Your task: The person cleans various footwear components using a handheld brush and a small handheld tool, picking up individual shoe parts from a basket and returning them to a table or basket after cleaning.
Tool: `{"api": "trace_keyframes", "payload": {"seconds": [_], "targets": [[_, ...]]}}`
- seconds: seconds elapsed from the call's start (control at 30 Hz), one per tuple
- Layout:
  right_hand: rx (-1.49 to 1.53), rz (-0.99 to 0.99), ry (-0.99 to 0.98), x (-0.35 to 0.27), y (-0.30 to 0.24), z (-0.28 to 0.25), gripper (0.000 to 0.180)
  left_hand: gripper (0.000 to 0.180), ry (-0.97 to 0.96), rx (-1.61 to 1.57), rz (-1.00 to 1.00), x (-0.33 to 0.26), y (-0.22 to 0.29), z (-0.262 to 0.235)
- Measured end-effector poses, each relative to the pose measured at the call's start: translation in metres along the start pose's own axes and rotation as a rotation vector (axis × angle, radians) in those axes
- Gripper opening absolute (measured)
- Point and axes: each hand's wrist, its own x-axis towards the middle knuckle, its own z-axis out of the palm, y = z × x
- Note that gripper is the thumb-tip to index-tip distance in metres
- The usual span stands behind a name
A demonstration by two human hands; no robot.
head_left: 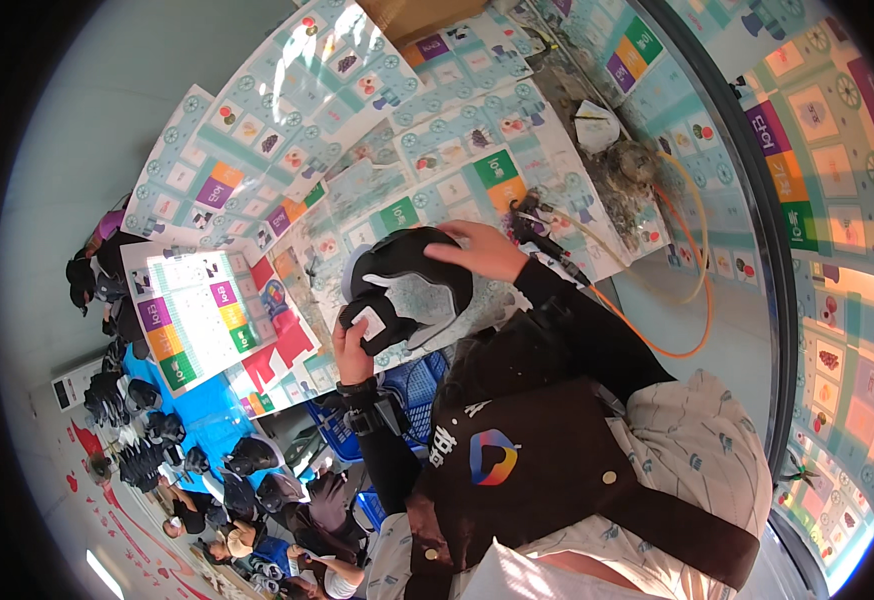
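Note:
A black, curved soft piece (412,255) with a pale grey edge is held over the worktable, perhaps part of a cap or bag; its exact kind does not show. My left hand (352,352) grips its lower left end, thumb beside a small white patch. My right hand (485,252) lies over its upper right side, fingers bent onto the black surface. Close to the right of that hand, a dark spray gun (535,228) rests on the table, joined to hoses.
Printed sheets (517,125) cover the worktable and its side panels. An orange hose (702,335) loops at the right. Near a grimy round lump (635,163) is a white cup-like item (595,127). Blue baskets (412,395) stand below the edge. People and a blue table (202,405) appear lower left.

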Motion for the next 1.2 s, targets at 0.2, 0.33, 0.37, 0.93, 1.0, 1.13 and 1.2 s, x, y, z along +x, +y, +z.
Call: {"api": "trace_keyframes", "payload": {"seconds": [0.2,0.33,0.37,0.93,1.0,1.13,1.2], "targets": [[-0.582,0.232,0.015,0.069,0.062,-0.017,0.074,0.032,-0.134,0.244,-0.011,-0.002,0.021,0.032],[-0.572,0.059,0.036,0.046,0.091,-0.045,0.069,0.035,-0.076,0.196,-0.020,0.002,0.017,0.022],[-0.399,0.006,0.011,0.036,0.092,-0.048,0.069,0.035,-0.076,0.194,-0.018,0.005,0.020,0.025],[-1.231,0.170,0.196,-0.003,0.152,-0.077,0.049,0.022,0.025,0.197,-0.201,0.041,0.014,0.034],[-1.234,0.143,0.242,-0.015,0.187,-0.081,0.043,0.018,0.048,0.107,-0.305,0.062,0.004,0.020],[-1.265,-0.009,0.333,-0.014,0.215,-0.097,0.034,0.026,0.122,0.025,-0.472,0.097,-0.020,0.002],[-1.315,-0.092,0.332,-0.009,0.217,-0.099,0.037,0.026,0.149,0.018,-0.482,0.104,-0.028,-0.010]]}}
